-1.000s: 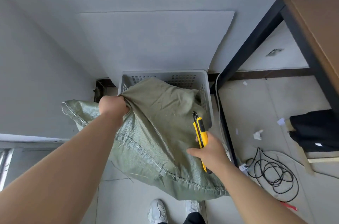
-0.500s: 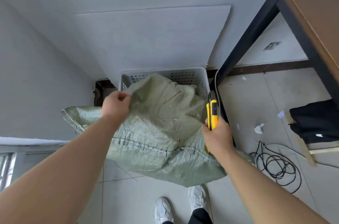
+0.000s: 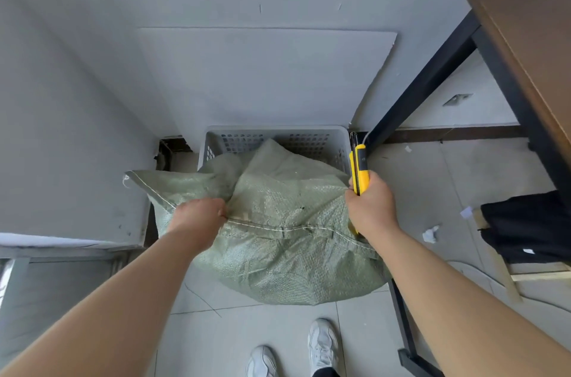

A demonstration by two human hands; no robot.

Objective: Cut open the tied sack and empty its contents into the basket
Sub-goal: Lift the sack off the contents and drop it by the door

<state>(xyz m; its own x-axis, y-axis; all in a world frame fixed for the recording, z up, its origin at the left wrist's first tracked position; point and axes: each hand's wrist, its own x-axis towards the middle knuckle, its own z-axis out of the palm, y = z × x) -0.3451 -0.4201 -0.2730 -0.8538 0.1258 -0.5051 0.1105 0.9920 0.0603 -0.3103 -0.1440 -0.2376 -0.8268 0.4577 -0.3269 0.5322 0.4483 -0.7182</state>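
Against a grey wall, clenched hands, left grip [image 3: 197, 216] and knife-holding right grip [image 3: 369, 205], upend the green sack [image 3: 278, 231] over the basket [image 3: 275, 137]; shaking it empty seems next.

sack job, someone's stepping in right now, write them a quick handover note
Left hand: gripping the green sack at its stitched seam.
Right hand: holding the yellow utility knife, pointing up, while pinching the sack's right edge.
Sack is tipped, its far end over the grey basket on the floor by the wall.
Done: sack lifted to the basket.
Left: contents not visible; whether it is cut open can't be seen. Finish emptying.
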